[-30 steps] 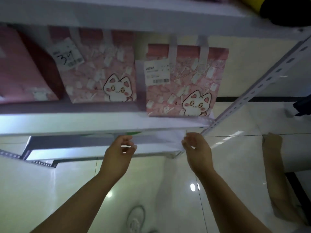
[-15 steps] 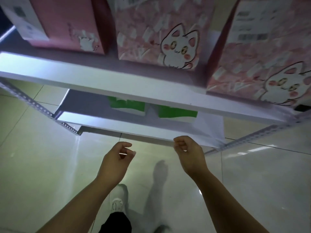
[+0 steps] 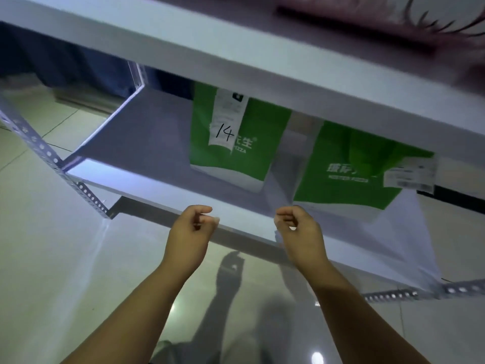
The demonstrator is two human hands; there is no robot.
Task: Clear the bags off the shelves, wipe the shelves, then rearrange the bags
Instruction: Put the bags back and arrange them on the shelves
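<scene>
Two green bags stand on the lower white shelf (image 3: 147, 145). The left green bag (image 3: 262, 148) carries a white tag marked 14. The right green bag (image 3: 349, 187) has a barcode label at its right side. My left hand (image 3: 190, 232) hovers at the shelf's front edge, fingers curled in, with nothing seen in it. My right hand (image 3: 299, 232) is at the same edge, pinched on the left edge of a thin white sheet (image 3: 393, 245) that drapes over the shelf front below the right bag.
The upper white shelf (image 3: 236, 53) runs close overhead, with the blurred bottom of a pink bag (image 3: 393, 22) on it. A perforated metal upright (image 3: 52, 158) slants at the left. Glossy floor tiles (image 3: 65, 271) lie below, and a dark blue surface is behind the rack.
My view has dropped from the pink cat bags to the lower shelf with the green bags. Both hands stay at that shelf's front edge, fingers more curled.
</scene>
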